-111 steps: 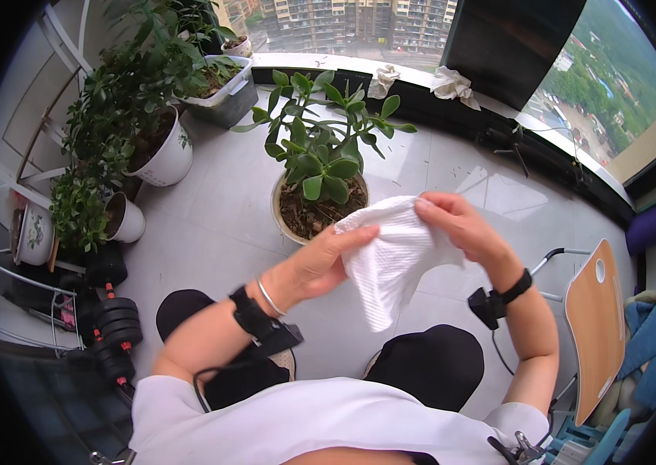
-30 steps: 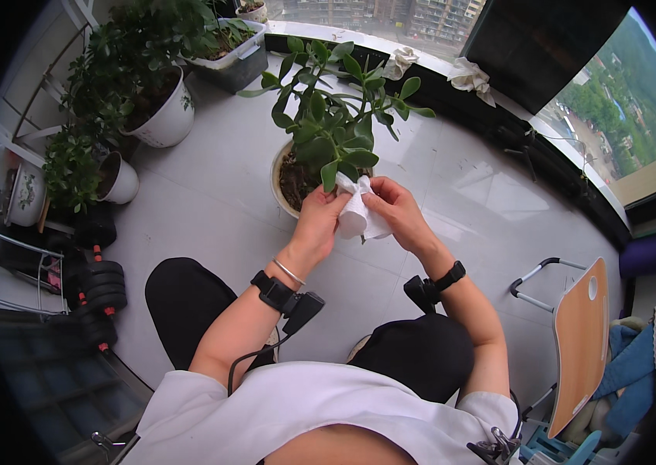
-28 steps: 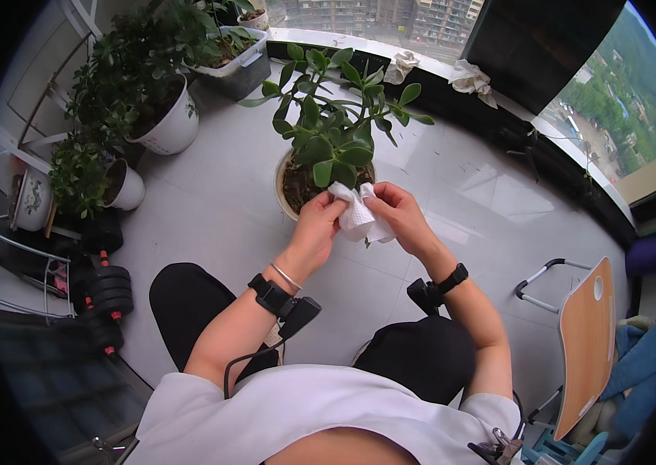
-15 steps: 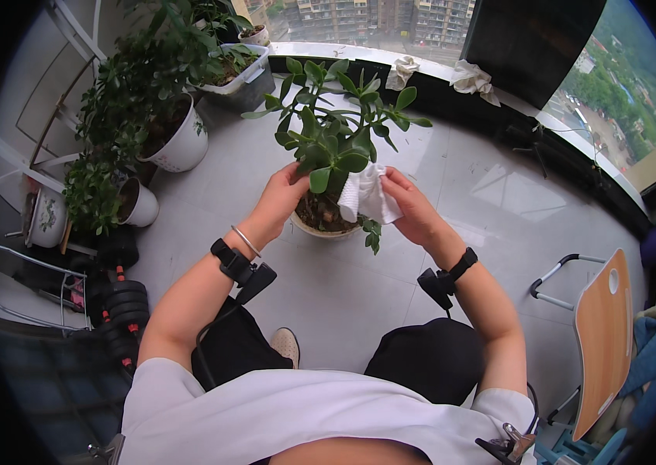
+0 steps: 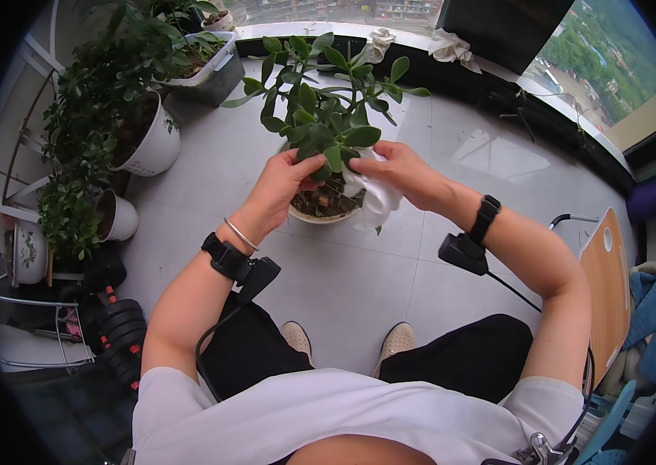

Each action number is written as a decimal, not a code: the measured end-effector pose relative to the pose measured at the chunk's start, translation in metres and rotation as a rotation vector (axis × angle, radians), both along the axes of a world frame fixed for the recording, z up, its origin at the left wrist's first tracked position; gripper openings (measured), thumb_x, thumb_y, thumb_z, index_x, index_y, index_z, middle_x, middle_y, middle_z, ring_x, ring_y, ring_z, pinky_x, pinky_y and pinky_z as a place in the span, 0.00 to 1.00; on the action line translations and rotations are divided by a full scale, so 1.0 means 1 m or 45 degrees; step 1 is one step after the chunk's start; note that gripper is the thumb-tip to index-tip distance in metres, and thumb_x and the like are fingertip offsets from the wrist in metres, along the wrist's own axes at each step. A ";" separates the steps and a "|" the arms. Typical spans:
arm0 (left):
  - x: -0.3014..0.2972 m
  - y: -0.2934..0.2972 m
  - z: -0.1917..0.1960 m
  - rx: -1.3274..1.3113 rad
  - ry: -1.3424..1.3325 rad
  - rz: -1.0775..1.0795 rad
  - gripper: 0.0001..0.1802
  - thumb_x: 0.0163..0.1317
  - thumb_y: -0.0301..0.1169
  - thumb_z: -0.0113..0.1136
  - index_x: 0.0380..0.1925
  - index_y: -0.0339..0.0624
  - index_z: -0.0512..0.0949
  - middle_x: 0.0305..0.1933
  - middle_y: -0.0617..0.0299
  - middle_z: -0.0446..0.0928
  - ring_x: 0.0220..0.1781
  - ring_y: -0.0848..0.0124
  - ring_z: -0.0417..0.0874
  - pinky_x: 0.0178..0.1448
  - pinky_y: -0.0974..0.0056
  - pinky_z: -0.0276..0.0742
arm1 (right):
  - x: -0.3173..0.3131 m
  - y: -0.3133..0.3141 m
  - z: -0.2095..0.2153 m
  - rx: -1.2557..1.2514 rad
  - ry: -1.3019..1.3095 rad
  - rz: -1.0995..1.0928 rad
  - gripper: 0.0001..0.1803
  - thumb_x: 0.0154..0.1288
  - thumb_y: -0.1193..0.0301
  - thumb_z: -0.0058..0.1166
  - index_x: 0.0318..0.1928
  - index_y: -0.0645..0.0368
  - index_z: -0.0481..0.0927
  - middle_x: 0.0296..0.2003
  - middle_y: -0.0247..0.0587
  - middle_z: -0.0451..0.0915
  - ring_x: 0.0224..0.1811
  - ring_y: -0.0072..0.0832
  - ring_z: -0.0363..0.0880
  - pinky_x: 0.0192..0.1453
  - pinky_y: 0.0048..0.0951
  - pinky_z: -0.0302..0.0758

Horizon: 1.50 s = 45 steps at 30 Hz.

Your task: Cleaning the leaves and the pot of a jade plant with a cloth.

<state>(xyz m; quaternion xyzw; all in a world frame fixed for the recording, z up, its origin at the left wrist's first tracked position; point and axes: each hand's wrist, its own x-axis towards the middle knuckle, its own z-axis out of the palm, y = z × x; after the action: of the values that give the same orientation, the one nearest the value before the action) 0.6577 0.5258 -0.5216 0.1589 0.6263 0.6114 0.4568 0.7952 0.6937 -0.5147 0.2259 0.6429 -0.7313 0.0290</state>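
Observation:
A potted jade plant [image 5: 309, 101] with thick, rounded green leaves stands on the floor in front of me. Its round, light-coloured pot [image 5: 326, 220] holds dark soil. My left hand [image 5: 275, 188] pinches a low leaf on the near side, thumb and fingers pressed together. Close beside it, my right hand [image 5: 413, 177] grips a crumpled white cloth [image 5: 379, 203] that hangs down over the pot's right edge. The right thumb and fingertips press at a leaf next to the left fingertips. Leaves and cloth partly hide the right fingers.
Several potted plants line the left, among them a white pot [image 5: 159, 143] and a grey tub [image 5: 215, 77]. Black dumbbells [image 5: 121, 318] lie below them. A wooden folding table [image 5: 605, 283] leans at the right. Crumpled cloths [image 5: 452, 48] rest on the window ledge.
My right hand has moved up and inward with the cloth, onto a near leaf. My left fingers have shifted inward to a leaf beside it. My right elbow has swung outward.

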 end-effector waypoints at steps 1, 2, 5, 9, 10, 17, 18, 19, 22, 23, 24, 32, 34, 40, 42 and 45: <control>0.001 0.002 -0.001 0.006 -0.006 0.001 0.10 0.63 0.34 0.58 0.41 0.43 0.79 0.39 0.68 0.80 0.38 0.79 0.77 0.43 0.73 0.71 | 0.010 0.004 0.000 0.006 -0.006 0.001 0.20 0.62 0.64 0.58 0.49 0.65 0.76 0.42 0.40 0.79 0.39 0.24 0.78 0.44 0.26 0.74; 0.002 0.005 -0.002 0.016 -0.065 -0.024 0.10 0.63 0.33 0.58 0.41 0.43 0.79 0.39 0.68 0.80 0.38 0.78 0.78 0.43 0.72 0.71 | 0.021 0.008 0.000 -0.064 -0.067 0.059 0.19 0.63 0.64 0.58 0.48 0.65 0.76 0.41 0.40 0.79 0.40 0.24 0.78 0.44 0.26 0.75; 0.000 0.010 -0.011 0.012 -0.121 -0.059 0.10 0.63 0.32 0.58 0.42 0.43 0.78 0.40 0.67 0.80 0.39 0.76 0.79 0.44 0.71 0.73 | 0.041 -0.007 -0.015 -0.348 -0.163 0.037 0.16 0.67 0.66 0.51 0.49 0.63 0.74 0.41 0.38 0.80 0.41 0.24 0.79 0.46 0.28 0.76; -0.004 0.014 -0.011 0.059 -0.143 -0.103 0.09 0.61 0.30 0.59 0.40 0.39 0.78 0.39 0.63 0.79 0.40 0.73 0.80 0.46 0.68 0.76 | 0.025 -0.043 -0.029 -1.126 0.129 -0.188 0.18 0.67 0.71 0.45 0.57 0.60 0.67 0.50 0.38 0.75 0.52 0.28 0.75 0.59 0.32 0.70; -0.004 0.015 -0.008 0.058 -0.133 -0.110 0.09 0.61 0.30 0.59 0.40 0.39 0.78 0.39 0.63 0.79 0.40 0.73 0.80 0.46 0.68 0.76 | 0.018 -0.049 -0.030 -1.282 0.246 -0.234 0.18 0.67 0.72 0.45 0.57 0.59 0.67 0.51 0.38 0.75 0.53 0.29 0.74 0.60 0.32 0.69; -0.002 0.012 0.005 0.010 0.063 -0.091 0.10 0.61 0.30 0.58 0.39 0.34 0.77 0.37 0.59 0.79 0.37 0.71 0.81 0.41 0.67 0.78 | -0.011 -0.062 -0.029 -0.841 0.299 -0.307 0.16 0.63 0.68 0.55 0.51 0.55 0.72 0.43 0.30 0.78 0.42 0.20 0.78 0.45 0.24 0.76; -0.001 0.011 0.006 0.027 0.030 -0.064 0.11 0.62 0.31 0.58 0.39 0.34 0.77 0.37 0.60 0.79 0.37 0.72 0.81 0.41 0.68 0.77 | -0.014 -0.059 -0.032 -0.848 0.309 -0.308 0.16 0.63 0.68 0.55 0.51 0.55 0.72 0.43 0.30 0.78 0.42 0.20 0.78 0.45 0.24 0.76; 0.000 0.011 0.007 0.043 -0.005 -0.039 0.11 0.63 0.31 0.57 0.39 0.34 0.77 0.36 0.60 0.79 0.37 0.72 0.81 0.40 0.68 0.77 | -0.018 -0.054 -0.037 -0.696 0.252 -0.298 0.15 0.63 0.66 0.57 0.48 0.55 0.74 0.41 0.29 0.78 0.40 0.19 0.77 0.41 0.23 0.75; 0.007 0.009 0.012 -0.038 -0.164 -0.043 0.12 0.63 0.33 0.56 0.40 0.34 0.77 0.37 0.62 0.79 0.38 0.74 0.80 0.41 0.69 0.77 | -0.015 -0.056 -0.036 -0.437 0.195 -0.411 0.13 0.61 0.60 0.59 0.40 0.54 0.77 0.34 0.27 0.77 0.34 0.15 0.73 0.32 0.21 0.68; 0.008 0.010 0.003 -0.030 -0.080 -0.051 0.12 0.63 0.33 0.58 0.40 0.35 0.77 0.38 0.63 0.79 0.39 0.74 0.80 0.43 0.69 0.76 | -0.014 -0.055 -0.044 -0.414 0.163 -0.401 0.13 0.61 0.59 0.59 0.39 0.53 0.77 0.33 0.26 0.76 0.33 0.15 0.72 0.31 0.21 0.67; 0.008 0.009 -0.002 -0.036 -0.078 -0.054 0.12 0.63 0.33 0.58 0.40 0.35 0.77 0.38 0.63 0.79 0.39 0.74 0.80 0.43 0.69 0.76 | -0.012 -0.057 -0.043 -0.391 0.130 -0.387 0.13 0.61 0.58 0.59 0.39 0.53 0.77 0.32 0.26 0.76 0.32 0.15 0.71 0.30 0.21 0.65; 0.003 0.015 -0.008 0.163 -0.138 -0.002 0.16 0.60 0.36 0.61 0.45 0.39 0.76 0.46 0.66 0.78 0.50 0.74 0.76 0.60 0.64 0.68 | 0.034 -0.049 -0.065 -0.433 0.040 -0.282 0.15 0.62 0.60 0.56 0.40 0.58 0.79 0.32 0.31 0.80 0.31 0.16 0.76 0.32 0.20 0.70; -0.001 0.018 -0.014 0.260 -0.134 -0.027 0.16 0.61 0.36 0.60 0.46 0.41 0.76 0.47 0.66 0.77 0.51 0.73 0.76 0.60 0.63 0.69 | 0.041 -0.028 -0.061 -0.475 0.047 -0.395 0.16 0.65 0.62 0.52 0.48 0.58 0.77 0.39 0.32 0.80 0.39 0.20 0.78 0.42 0.22 0.73; 0.002 0.023 -0.018 0.243 -0.219 -0.007 0.12 0.61 0.34 0.60 0.43 0.42 0.76 0.45 0.67 0.77 0.49 0.74 0.76 0.58 0.64 0.71 | 0.016 -0.001 -0.054 -0.206 0.225 -0.268 0.22 0.68 0.61 0.48 0.58 0.56 0.73 0.49 0.32 0.76 0.51 0.20 0.71 0.57 0.26 0.66; 0.006 0.022 -0.018 0.266 -0.173 -0.001 0.12 0.61 0.33 0.59 0.43 0.42 0.76 0.44 0.67 0.77 0.48 0.74 0.76 0.58 0.64 0.71 | 0.003 -0.009 -0.050 -0.153 0.293 -0.272 0.22 0.68 0.60 0.47 0.58 0.55 0.73 0.48 0.30 0.76 0.50 0.18 0.70 0.56 0.24 0.66; 0.013 0.022 -0.016 0.263 -0.032 -0.022 0.13 0.62 0.32 0.58 0.45 0.42 0.75 0.46 0.66 0.76 0.50 0.73 0.76 0.59 0.63 0.71 | -0.012 -0.007 -0.056 -0.050 0.400 -0.117 0.22 0.67 0.60 0.49 0.59 0.53 0.71 0.42 0.31 0.78 0.44 0.15 0.71 0.48 0.22 0.70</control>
<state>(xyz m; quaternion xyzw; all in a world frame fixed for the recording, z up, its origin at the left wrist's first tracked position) 0.6705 0.5475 -0.5372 0.2028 0.5526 0.6708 0.4511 0.7835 0.6869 -0.5710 0.1375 0.6140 -0.7707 -0.1009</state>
